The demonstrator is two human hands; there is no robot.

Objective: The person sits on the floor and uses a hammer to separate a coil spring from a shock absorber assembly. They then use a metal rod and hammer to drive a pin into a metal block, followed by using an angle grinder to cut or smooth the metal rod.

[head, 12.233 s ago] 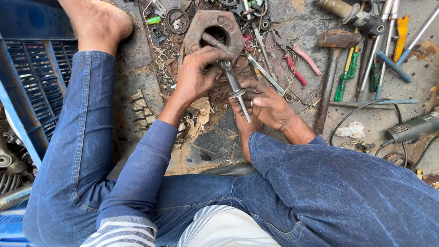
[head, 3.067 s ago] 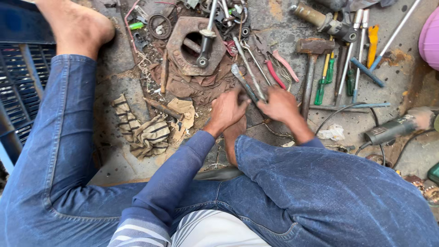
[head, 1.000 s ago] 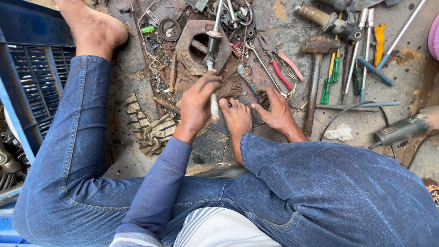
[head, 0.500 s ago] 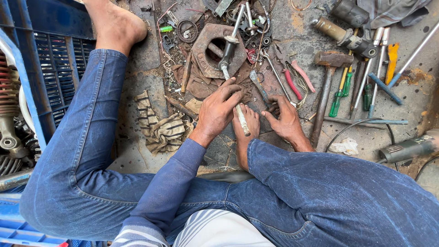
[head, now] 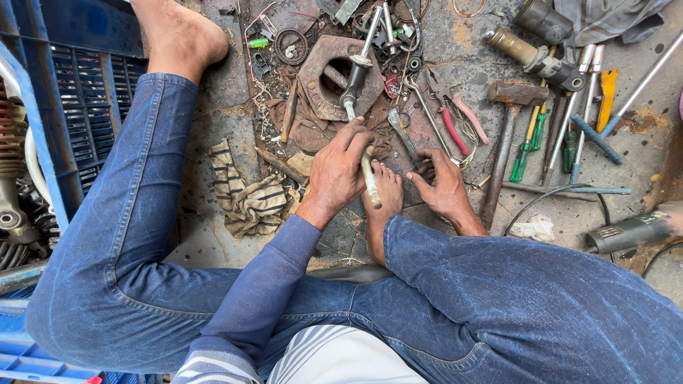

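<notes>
I sit on a dirty concrete floor with my legs in blue jeans. My left hand (head: 340,171) is closed around a long metal rod (head: 365,160) that runs from my bare right foot (head: 382,206) up to a rusty metal housing (head: 340,67). My right hand (head: 442,186) rests on the ground beside that foot, fingers curled over small dark metal parts by a grey wrench (head: 403,134); whether it grips one is unclear.
A hammer (head: 506,117), red-handled pliers (head: 455,124), green screwdrivers (head: 530,142) and other tools lie to the right. An angle grinder (head: 629,229) lies at far right. A striped rag (head: 245,195) is on the left, by a blue crate (head: 78,107).
The view shifted slightly. My left hand has slid along the rod and stays closed on it; my right hand remains low on the parts beside my foot.
</notes>
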